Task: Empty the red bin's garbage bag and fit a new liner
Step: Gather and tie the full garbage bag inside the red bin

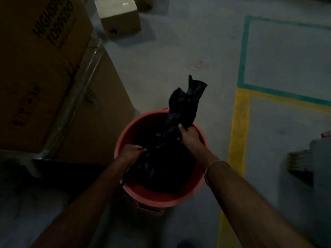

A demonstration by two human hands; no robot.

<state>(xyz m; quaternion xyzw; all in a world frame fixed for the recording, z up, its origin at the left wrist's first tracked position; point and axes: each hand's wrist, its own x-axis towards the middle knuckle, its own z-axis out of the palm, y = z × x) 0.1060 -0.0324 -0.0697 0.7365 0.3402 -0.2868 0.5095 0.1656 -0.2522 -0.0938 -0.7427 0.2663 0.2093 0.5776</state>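
Observation:
A round red bin [141, 126] stands on the grey floor below me. Inside it sits a full black garbage bag [161, 169], its top gathered into a twisted neck that sticks up past the far rim. My right hand [189, 136] is closed around that neck just above the bin. My left hand [131, 152] grips a pulled strand of the bag's plastic at the bin's left rim. A thin bangle circles my right wrist. No new liner is visible.
Large cardboard boxes [41, 72] stack close on the left, touching the bin's side. A small box [119, 17] lies on the floor further back. Yellow and teal floor lines [240, 122] run on the right. A grey object [308, 167] stands at the right edge.

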